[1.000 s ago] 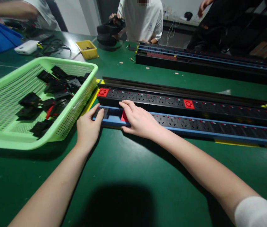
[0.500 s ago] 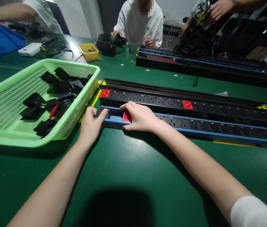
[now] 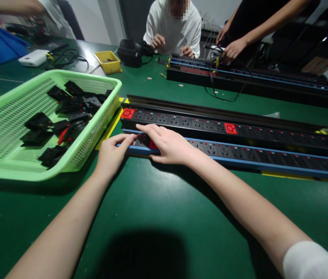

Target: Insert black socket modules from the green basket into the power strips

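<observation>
Handling a black module (image 3: 143, 140) near the left end of the blue strip (image 3: 239, 162)
Left hand (image 3: 110, 154) and right hand (image 3: 171, 145) sit close together, clamping unclear; white socket numbers (image 3: 210, 144) are mostly too small to read.

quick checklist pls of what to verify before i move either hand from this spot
1. Left hand at the black module: ok, fingertips at its left end.
2. Right hand at the blue rail: ok, spread over it, partly covering a red socket.
3. Black module fully seated: cannot tell, hands hide its edges.
4. Left end of the blue rail in plain view: not ok, the left hand covers it.
5. Loose modules at hand: ok, several lie in the green basket on the left.
6. Co-worker's hand clear of the blue rail: ok, it is over the far strip.
</observation>
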Demonstrator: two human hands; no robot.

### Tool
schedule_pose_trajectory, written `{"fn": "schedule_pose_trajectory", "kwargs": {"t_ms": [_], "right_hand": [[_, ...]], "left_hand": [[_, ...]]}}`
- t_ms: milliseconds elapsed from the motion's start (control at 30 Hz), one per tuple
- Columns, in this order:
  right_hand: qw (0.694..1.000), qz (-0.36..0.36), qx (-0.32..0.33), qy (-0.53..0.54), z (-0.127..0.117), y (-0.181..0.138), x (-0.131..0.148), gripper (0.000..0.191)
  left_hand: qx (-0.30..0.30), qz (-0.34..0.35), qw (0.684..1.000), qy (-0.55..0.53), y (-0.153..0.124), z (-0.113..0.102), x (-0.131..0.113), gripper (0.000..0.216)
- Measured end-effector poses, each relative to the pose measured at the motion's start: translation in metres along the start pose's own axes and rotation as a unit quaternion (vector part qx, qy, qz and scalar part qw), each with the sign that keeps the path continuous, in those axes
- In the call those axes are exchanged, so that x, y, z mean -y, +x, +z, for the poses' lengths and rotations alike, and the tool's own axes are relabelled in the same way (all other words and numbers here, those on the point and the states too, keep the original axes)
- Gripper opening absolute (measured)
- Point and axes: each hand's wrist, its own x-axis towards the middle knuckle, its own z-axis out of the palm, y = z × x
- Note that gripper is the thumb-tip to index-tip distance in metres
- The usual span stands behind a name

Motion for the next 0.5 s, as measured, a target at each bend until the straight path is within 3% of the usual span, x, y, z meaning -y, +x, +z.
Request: {"fn": "schedule_pose_trajectory", "kwargs": {"t_ms": [233,367,500], "right_hand": [[0.997,-0.033,0.035,-0.059,-0.002,0.001,0.003,0.081],[0.994,-0.022,0.049,-0.096,-0.001,0.002,0.004,0.079],[0.994,-0.018,0.053,-0.099,-0.002,0.002,0.006,0.075]], "left_hand": [[-0.018,0.008,1.0,0.025,0.004,0.001,0.005,0.029],[-0.082,-0.011,0.996,-0.043,0.007,0.002,0.011,0.027],[-0.1,-0.048,0.99,-0.089,0.008,0.004,0.014,0.021]]}}
